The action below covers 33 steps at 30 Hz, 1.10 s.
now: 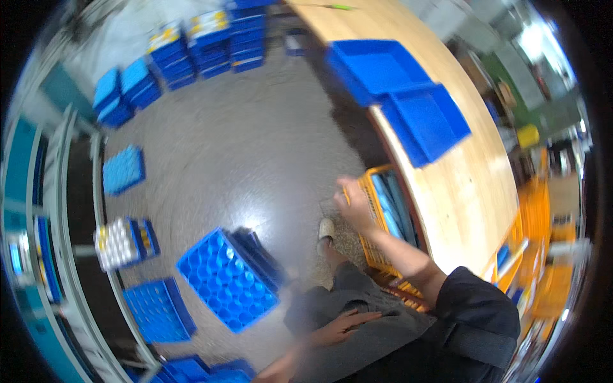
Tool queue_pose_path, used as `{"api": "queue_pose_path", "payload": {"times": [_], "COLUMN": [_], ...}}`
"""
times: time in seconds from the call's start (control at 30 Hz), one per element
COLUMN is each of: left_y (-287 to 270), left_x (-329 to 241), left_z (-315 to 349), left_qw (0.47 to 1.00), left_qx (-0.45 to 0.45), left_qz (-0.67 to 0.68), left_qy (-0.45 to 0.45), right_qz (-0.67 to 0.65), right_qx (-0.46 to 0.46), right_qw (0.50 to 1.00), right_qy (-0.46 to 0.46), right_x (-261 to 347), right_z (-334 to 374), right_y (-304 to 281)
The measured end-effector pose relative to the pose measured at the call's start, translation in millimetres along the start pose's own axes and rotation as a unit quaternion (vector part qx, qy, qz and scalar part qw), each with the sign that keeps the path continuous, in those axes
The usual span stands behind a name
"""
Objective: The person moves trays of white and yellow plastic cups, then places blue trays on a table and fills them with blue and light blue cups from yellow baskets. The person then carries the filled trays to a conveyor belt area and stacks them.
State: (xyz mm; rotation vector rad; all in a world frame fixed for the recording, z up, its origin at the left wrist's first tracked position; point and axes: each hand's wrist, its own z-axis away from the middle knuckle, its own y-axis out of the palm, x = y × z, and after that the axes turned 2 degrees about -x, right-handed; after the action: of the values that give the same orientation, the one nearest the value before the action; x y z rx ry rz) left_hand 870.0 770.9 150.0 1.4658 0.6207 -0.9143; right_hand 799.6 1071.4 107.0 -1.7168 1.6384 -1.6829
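A grey floor [274,127] is stretching across the room, and a pale wooden table [472,198] is running along the right, bearing two blue trays [426,124]. Blue stacks [172,64] are standing far left; a pocketed blue crate [227,281] is sitting near left. The yellow crate [375,257] is standing beside the table, the right forearm crossing it. The right hand [355,205] is curling its fingers at its left edge, grip unclear; the left hand [341,327] is resting on dark clothing [389,332], fingers extending.
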Motion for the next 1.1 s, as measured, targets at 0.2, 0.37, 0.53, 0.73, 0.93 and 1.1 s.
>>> {"api": "queue_pose_path", "payload": {"times": [0.2, 0.37, 0.53, 0.73, 0.93, 1.1], "left_y": [-50, -121, -245, -335, -326, -297], "left_x": [-60, -184, -270, -268, -248, -222], "left_z": [-155, -273, -426, -599, -654, -671], "left_qw": [0.985, 0.932, 0.733, 0.799, 0.804, 0.835], "left_qx": [0.165, 0.147, -0.232, -0.174, -0.088, 0.004], "left_qz": [-0.043, -0.288, -0.628, -0.575, -0.586, -0.550], "left_qy": [-0.041, -0.163, 0.117, -0.002, -0.060, -0.022], "right_qz": [0.153, 0.168, 0.035, 0.083, 0.060, 0.074], "right_qx": [-0.112, 0.234, 0.058, -0.196, -0.432, -0.414], "right_qw": [0.957, 0.930, 0.957, 0.872, 0.736, 0.685], "right_qy": [0.220, 0.227, 0.281, 0.441, 0.518, 0.595], "right_x": [-153, -176, -166, -161, -207, -236], "right_z": [-77, -23, 25, -4, -93, -39], "right_y": [-112, -80, -118, -165, -157, -155]}}
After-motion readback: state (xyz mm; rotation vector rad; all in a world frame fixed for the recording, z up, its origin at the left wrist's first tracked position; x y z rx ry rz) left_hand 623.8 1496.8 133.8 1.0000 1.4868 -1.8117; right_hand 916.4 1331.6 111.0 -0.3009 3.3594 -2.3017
